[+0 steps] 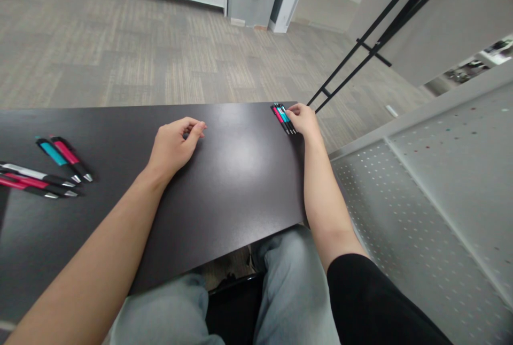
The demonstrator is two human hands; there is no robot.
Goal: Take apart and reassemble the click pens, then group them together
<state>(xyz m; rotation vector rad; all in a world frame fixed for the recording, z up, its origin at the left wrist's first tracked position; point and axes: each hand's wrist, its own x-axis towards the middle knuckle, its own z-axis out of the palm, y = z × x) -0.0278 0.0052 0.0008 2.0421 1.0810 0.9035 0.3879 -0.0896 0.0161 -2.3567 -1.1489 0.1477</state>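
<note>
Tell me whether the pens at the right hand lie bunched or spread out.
Bunched: the pens lie side by side in one tight row, the right hand touching them.

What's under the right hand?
The right hand touches a row of pink and teal pens on the black table. Its fingers cover the row's right side, so anything beneath is hidden.

Even bright light — soft glare on table [240, 158] (edges warped), sharp focus
</note>
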